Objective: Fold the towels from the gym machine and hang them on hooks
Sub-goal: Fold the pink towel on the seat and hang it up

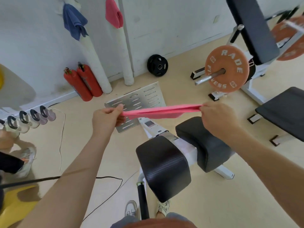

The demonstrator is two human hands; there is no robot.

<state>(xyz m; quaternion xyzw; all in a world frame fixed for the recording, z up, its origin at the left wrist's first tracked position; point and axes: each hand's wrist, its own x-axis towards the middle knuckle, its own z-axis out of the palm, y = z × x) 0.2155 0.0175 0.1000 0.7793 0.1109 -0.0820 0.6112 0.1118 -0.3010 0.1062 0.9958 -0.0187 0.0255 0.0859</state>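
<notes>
A pink towel [158, 111] is stretched flat and taut between my two hands, seen nearly edge-on, above the gym machine's black pads [162, 167]. My left hand [107, 118] pinches its left end and my right hand [217, 116] pinches its right end. On the wall at the top hang a blue towel [74, 22] and another pink towel [114, 13]; the hooks themselves are hidden.
A perforated metal footplate [144, 97] lies below the towel. Two red extinguishers [83, 83] stand against the wall on the left, a black weight plate [157, 65] leans further right. An orange plate on a bar [227, 71] and benches [283, 111] crowd the right. A cable [105, 178] crosses the floor.
</notes>
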